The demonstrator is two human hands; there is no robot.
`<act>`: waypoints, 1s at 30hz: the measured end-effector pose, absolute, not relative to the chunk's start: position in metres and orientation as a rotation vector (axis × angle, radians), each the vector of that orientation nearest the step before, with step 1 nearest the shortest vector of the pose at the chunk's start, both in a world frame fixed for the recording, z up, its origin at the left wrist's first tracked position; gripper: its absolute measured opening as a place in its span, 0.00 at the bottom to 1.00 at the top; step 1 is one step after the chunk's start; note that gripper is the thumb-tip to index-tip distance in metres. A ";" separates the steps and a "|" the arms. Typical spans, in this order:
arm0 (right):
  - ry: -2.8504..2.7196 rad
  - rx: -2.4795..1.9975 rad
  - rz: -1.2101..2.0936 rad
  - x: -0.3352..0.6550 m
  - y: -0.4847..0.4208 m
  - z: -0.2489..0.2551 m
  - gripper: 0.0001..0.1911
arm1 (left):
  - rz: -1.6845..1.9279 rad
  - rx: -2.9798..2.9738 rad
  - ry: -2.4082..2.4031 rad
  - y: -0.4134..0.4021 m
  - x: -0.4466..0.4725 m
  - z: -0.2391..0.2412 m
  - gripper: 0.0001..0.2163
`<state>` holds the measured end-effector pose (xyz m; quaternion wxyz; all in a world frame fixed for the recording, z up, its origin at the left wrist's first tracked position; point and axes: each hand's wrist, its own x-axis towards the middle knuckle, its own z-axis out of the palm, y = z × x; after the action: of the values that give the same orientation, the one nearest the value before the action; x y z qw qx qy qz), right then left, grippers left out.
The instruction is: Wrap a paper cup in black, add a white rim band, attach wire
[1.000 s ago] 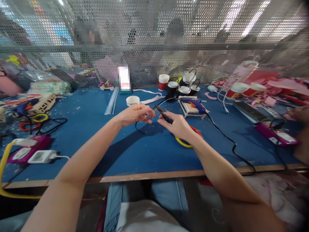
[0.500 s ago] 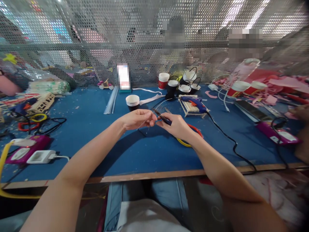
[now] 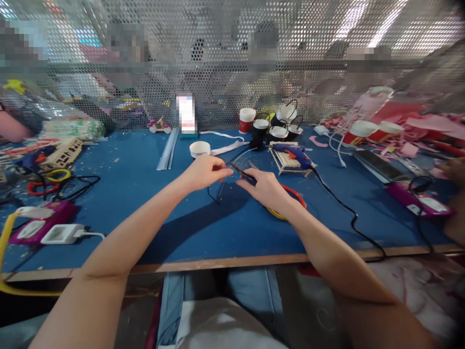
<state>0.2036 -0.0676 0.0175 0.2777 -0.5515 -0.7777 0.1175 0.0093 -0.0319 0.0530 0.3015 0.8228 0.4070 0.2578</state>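
Observation:
My left hand [image 3: 208,173] is closed in a pinch, fingertips at a thin pale strand [image 3: 222,188] that hangs below them. In my right hand [image 3: 267,186] is a slim dark tool [image 3: 242,173], its narrow tip reaching close to the left fingertips; whether it is tweezers or pliers is unclear. A bent black wire [image 3: 214,198] is just below the left hand. Partly under my right hand and wrist lie scissors with red and yellow handles [image 3: 276,214]. A white-rimmed cup [image 3: 199,149] stands behind my left hand, partly covered by it.
Black cups with wire handles [image 3: 260,131] and a red cup [image 3: 247,121] stand at the back. A blue glue gun [image 3: 296,152] rests on a small wooden stick frame [image 3: 285,167]. Purple power strips [image 3: 417,201] sit at both sides. A perforated metal screen [image 3: 218,63] closes the far edge.
My left hand has turned knuckles-up and shifted slightly up, exposing more of the strand and black wire below. My right hand with the dark tool has barely moved.

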 end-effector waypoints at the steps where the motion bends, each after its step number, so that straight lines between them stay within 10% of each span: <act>1: -2.064 -1.443 0.368 0.204 -0.068 0.018 0.12 | 0.633 2.031 0.932 -0.028 0.006 0.051 0.13; 10: -2.026 -1.336 0.508 0.207 -0.070 0.020 0.13 | 0.469 1.391 0.448 -0.015 0.002 0.025 0.14; 20: -2.061 -1.603 0.322 0.206 -0.063 0.014 0.11 | 0.787 2.572 1.269 -0.035 0.017 0.048 0.08; 30: -1.998 -1.363 0.536 0.207 -0.070 0.023 0.13 | 0.492 1.450 0.432 -0.017 0.002 0.027 0.14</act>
<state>0.2075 -0.0699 0.0234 0.3259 -0.5203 -0.7625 0.2044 0.0019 -0.0166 0.0271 0.7000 0.6508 0.1938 0.2209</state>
